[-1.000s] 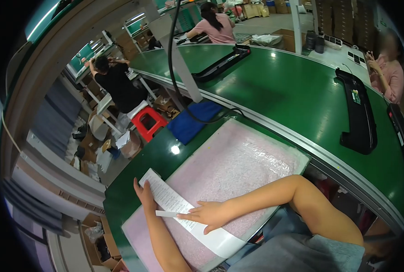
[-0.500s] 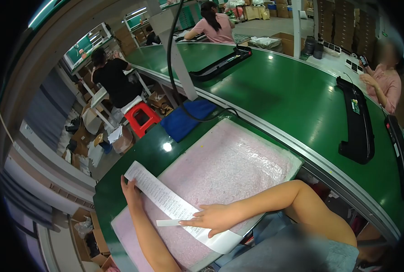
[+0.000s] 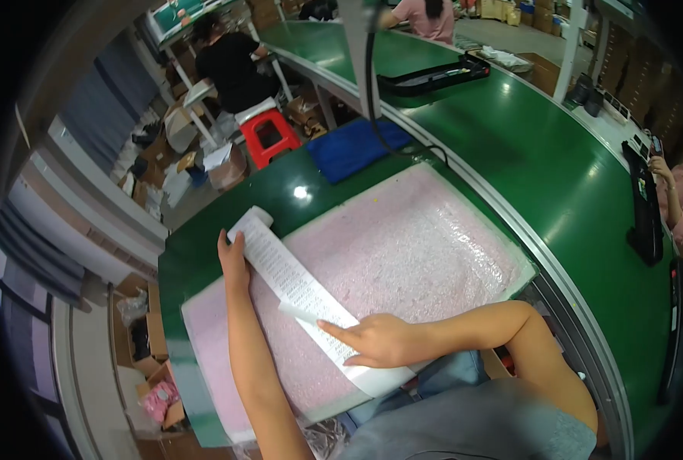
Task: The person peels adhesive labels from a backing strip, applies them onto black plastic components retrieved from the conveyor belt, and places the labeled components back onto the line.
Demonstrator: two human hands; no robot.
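Note:
A long white strip of printed labels [image 3: 299, 285] lies diagonally across the pink, plastic-covered pad [image 3: 410, 238], its far end curled. My left hand [image 3: 235, 259] is at the strip's far left edge, with thumb and finger gripping it there. My right hand [image 3: 383, 340] is over the strip's near part. A small white label [image 3: 297, 311] sticks out from my right index fingertip, above the strip; whether it is pinched or just clings to the finger is hard to see. The strip's near end reaches the pad's front edge by my lap.
A blue cloth [image 3: 357, 149] lies beyond the pad. Past a metal rail is a green conveyor [image 3: 525, 146] with long black housings [image 3: 433, 77]. A red stool [image 3: 268, 136] stands on the floor, and open cartons [image 3: 138, 322] are at the left. Several people sit or stand nearby.
The camera view has shifted, so the scene sits differently in the frame. The strip's far end now shows a curl. My right hand, still with the small label, is placed slightly differently over the strip.

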